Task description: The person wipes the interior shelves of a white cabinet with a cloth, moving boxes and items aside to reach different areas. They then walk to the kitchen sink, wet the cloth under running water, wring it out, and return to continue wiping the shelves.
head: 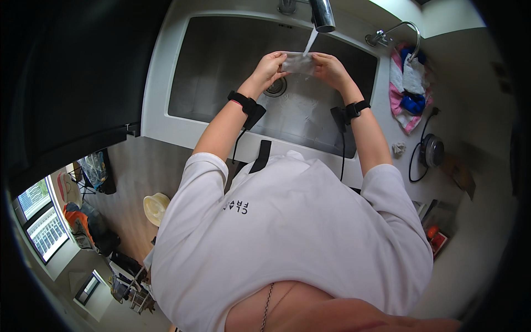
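Observation:
A small, pale-grey wet piece point(298, 63), perhaps a cloth, is stretched between my two hands over the sink point(199, 89). My left hand point(270, 69) pinches its left end, and my right hand point(330, 69) grips the right end. From the chrome faucet spout point(323, 17) a stream of water point(310, 41) falls onto its upper edge. Below my left hand lies the sink drain point(276, 88), partly covered by that hand. Water spreads over the steel bottom of the basin.
Right of the sink, a thin curved tap point(408, 25) rises beside folded towels point(410, 87). A crumpled tissue point(399, 148) and a round dark appliance with a cord point(432, 150) sit on the counter. Cables hang from black straps on both wrists. A dark cabinet point(74, 74) borders the left side.

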